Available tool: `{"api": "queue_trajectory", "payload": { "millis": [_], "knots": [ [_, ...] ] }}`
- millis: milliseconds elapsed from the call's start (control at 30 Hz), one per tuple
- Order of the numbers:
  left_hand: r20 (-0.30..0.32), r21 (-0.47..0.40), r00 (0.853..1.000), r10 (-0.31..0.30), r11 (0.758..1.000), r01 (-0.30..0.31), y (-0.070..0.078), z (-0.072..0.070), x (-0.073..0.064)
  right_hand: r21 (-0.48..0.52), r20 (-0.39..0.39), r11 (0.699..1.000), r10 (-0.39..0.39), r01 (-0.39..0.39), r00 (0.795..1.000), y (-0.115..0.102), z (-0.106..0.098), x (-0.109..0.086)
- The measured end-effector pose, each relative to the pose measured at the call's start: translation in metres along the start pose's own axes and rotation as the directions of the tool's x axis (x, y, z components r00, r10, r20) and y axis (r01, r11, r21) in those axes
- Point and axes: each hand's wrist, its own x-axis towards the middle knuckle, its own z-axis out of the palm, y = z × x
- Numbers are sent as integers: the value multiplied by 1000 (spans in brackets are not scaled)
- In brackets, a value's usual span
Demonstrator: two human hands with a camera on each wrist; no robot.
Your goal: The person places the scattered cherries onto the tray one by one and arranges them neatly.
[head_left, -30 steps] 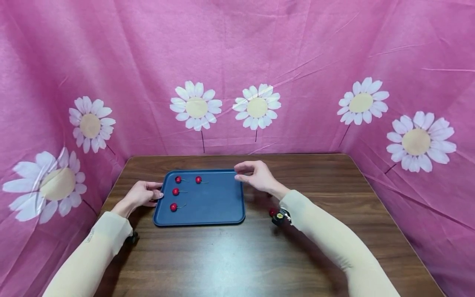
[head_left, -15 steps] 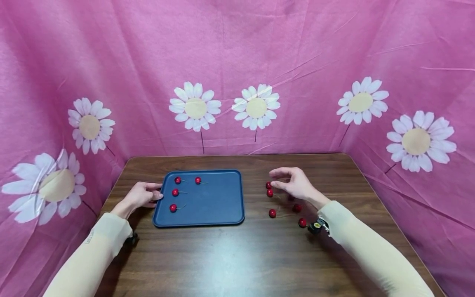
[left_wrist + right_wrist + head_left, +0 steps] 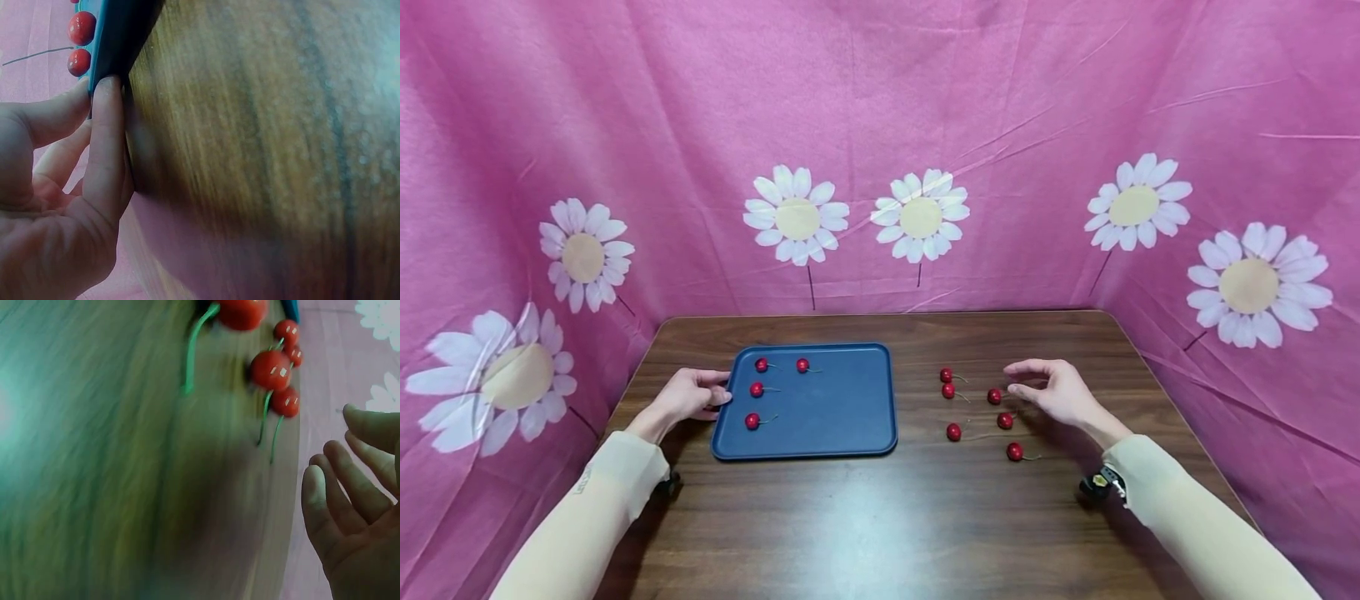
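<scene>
Left hand [image 3: 685, 394]: the fingers pinch the near side of the blue tray [image 3: 842, 408] at its left rim, unchanged over the last second. Right hand [image 3: 1057, 393]: the fingers stand moderately apart and hold nothing. This hand has moved from the tray's right rim, over the wooden table [image 3: 850, 525], to the far side of six loose cherries [image 3: 995, 397], near them but apart in the right-wrist view. Four tray cherries [image 3: 756, 389] lie in the left half, their number unaltered. The shift appears to bring the empty hand within reach of the loose group.
</scene>
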Motion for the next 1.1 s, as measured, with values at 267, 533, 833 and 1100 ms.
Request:
{"api": "queue_trajectory", "payload": {
  "millis": [267,533,833,1100],
  "knots": [
    [-4,0,1000,-7,1000,7,2,0,-2,-233,-20,971,-63,56,998,21,-1,-4],
    [-1,-9,1000,15,1000,-15,0,1,-3,-345,-9,929,-146,134,989,34,2,3],
    [-2,-2,1000,13,1000,-13,1,2,-3,-325,-8,922,-227,212,974,39,7,8],
    [-2,0,1000,17,1000,-17,-1,2,-1,-373,23,893,-264,253,964,38,5,7]
  ]
}}
